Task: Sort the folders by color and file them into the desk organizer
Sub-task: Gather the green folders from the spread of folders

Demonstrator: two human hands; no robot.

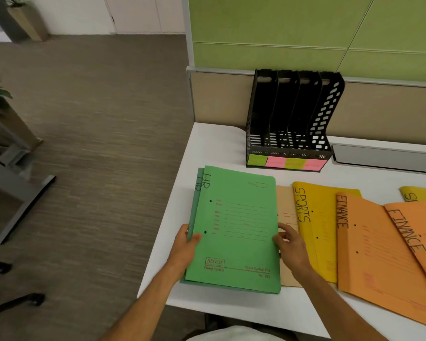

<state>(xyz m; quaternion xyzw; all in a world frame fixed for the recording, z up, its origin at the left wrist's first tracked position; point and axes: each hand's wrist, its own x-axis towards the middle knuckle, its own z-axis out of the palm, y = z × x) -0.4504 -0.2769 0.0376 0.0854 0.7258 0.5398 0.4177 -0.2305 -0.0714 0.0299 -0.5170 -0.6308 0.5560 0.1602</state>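
Two green folders [236, 227] marked HR lie stacked at the desk's left corner. My left hand [186, 244] grips their left edge, thumb on top. My right hand [289, 244] holds the right edge of the top green folder with curled fingers. To the right lie a beige folder [285, 205], a yellow SPORTS folder [315, 217] and two orange FINANCE folders [376, 257]; a second yellow folder [418, 193] shows at the far right. The black desk organizer [290, 119] stands empty at the back, with green and pink sticky labels along its front.
The white desk [217, 143] ends just left of the green folders, with carpet floor beyond. A green partition wall [305, 33] rises behind the organizer. A grey cable tray [384, 156] sits right of the organizer. A chair base [10, 299] is at the lower left.
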